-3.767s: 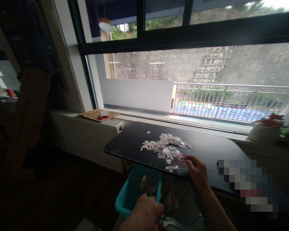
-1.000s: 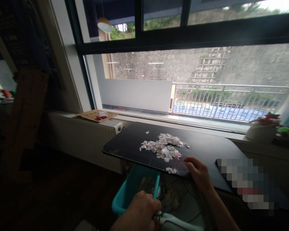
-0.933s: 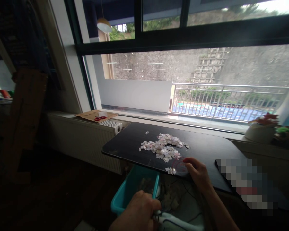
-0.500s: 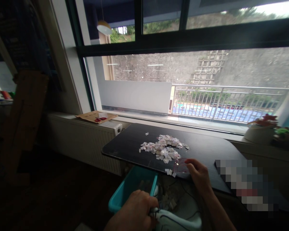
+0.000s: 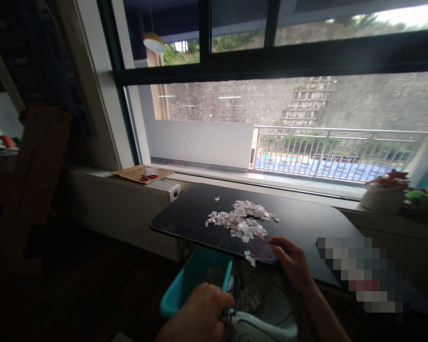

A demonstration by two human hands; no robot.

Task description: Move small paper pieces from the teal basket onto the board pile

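Note:
In the head view, my right hand (image 5: 292,259) pinches a clear, pink-tinted plastic piece with a curved outline (image 5: 263,250) at the table's near edge. A few white paper squares (image 5: 250,259) lie just left of it, one hanging at the edge. Beyond spreads a heap of small paper squares (image 5: 240,219) on the black tabletop (image 5: 299,218). Low in front, my left hand (image 5: 203,308) is closed on the pale, dark-lined rim of a container (image 5: 266,327); its fingertips are hidden. Inside that container, under the table edge, more paper scraps (image 5: 249,297) show dimly.
A teal plastic bin (image 5: 180,287) stands left of the held container. Red-handled scissors (image 5: 149,177) lie on brown paper (image 5: 128,175) on the sill, above a radiator (image 5: 128,209). A blurred-out item (image 5: 364,275) lies at the table's right, and a white pot (image 5: 383,197) stands on the sill.
My right hand and the plastic piece have shifted slightly left and toward the edge. Some paper squares there have moved, and fewer show on the tabletop. My left hand stays put.

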